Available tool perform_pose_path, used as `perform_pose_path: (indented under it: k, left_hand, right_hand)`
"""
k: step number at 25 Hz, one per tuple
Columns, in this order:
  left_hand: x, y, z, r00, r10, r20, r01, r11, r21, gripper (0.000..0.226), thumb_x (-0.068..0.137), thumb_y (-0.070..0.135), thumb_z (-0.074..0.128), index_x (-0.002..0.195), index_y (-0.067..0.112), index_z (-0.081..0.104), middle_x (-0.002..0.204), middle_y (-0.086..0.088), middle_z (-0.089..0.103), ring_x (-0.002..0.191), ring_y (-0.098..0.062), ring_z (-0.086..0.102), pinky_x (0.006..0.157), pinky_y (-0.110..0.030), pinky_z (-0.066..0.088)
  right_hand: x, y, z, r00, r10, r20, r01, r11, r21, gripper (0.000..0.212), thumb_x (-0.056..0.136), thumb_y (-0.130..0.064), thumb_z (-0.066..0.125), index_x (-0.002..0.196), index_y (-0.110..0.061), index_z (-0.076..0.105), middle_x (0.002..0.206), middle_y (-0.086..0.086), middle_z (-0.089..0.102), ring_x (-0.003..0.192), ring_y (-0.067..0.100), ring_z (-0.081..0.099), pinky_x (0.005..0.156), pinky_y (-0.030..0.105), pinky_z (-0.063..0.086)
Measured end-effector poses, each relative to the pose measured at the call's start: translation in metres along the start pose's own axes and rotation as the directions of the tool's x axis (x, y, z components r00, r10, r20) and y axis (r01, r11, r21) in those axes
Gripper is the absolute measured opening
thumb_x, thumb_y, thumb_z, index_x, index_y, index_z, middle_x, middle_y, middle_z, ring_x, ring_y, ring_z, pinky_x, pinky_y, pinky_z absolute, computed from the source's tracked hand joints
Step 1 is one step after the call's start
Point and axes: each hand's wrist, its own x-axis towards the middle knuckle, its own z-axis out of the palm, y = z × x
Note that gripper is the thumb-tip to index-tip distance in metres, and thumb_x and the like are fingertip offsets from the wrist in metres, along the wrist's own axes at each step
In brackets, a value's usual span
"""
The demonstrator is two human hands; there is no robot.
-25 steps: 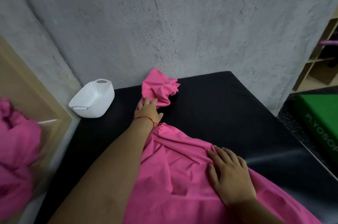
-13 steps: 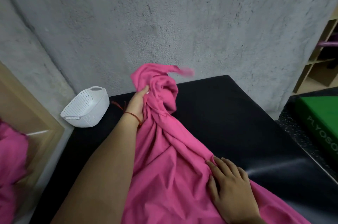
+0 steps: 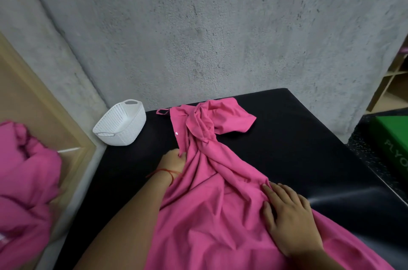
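The light is soft, even and rather dim, and the rough grey concrete wall (image 3: 209,38) is lit flatly. A pale streak of glare lies on the near right of the glossy black padded bench (image 3: 287,137). Faint, soft-edged shadows sit under the white perforated plastic basket (image 3: 120,124) and in the folds of the bright pink cotton shirt (image 3: 220,203), which is sharp at the centre. Wide-angle distortion bends the wall corner and the light wooden panel (image 3: 33,104) at left. The pink cloth bundle (image 3: 24,181) at the left edge is smeared and out of focus.

Crumpled pink shirt (image 3: 212,203) lies twisted on black table (image 3: 287,141).
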Motion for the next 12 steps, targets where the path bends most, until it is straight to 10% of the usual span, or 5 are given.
perform_pose_path:
  k: [7, 9, 12]
  left_hand:
    - [-0.049, -0.107, -0.075, 0.815, -0.372, -0.444, 0.434, 0.900, 0.044, 0.024, 0.101, 0.021, 0.049, 0.121, 0.009, 0.056, 0.130, -0.026, 0.061, 0.120, -0.046, 0.060, 0.097, -0.054, 0.050]
    - [-0.065, -0.104, -0.071, 0.761, -0.166, -0.627, 0.277, 0.958, 0.081, 0.029, 0.094, 0.023, 0.059, 0.121, 0.012, 0.060, 0.128, -0.020, 0.061, 0.118, -0.044, 0.057, 0.094, -0.056, 0.050]
    - [-0.095, -0.081, -0.016, 0.890, 0.171, -0.422, -0.018, 0.939, 0.342, 0.050, 0.089, 0.055, 0.046, 0.122, 0.022, 0.065, 0.128, -0.008, 0.066, 0.119, -0.035, 0.059, 0.097, -0.052, 0.046]
  right_hand:
    - [-0.001, -0.004, -0.006, 0.998, 0.057, 0.019, -0.057, 0.998, 0.011, 0.060, 0.099, -0.050, 0.038, 0.148, -0.023, 0.061, 0.149, -0.001, 0.060, 0.136, 0.023, 0.054, 0.112, 0.046, 0.042]
    - [-0.001, -0.003, -0.007, 0.998, 0.057, 0.032, -0.057, 0.998, 0.011, 0.061, 0.099, -0.051, 0.037, 0.149, -0.023, 0.060, 0.149, -0.001, 0.060, 0.137, 0.023, 0.054, 0.113, 0.045, 0.041]
    - [-0.001, -0.004, -0.012, 0.998, 0.057, 0.033, -0.057, 0.998, 0.003, 0.062, 0.100, -0.052, 0.035, 0.151, -0.025, 0.058, 0.151, -0.003, 0.059, 0.138, 0.022, 0.052, 0.114, 0.044, 0.041]
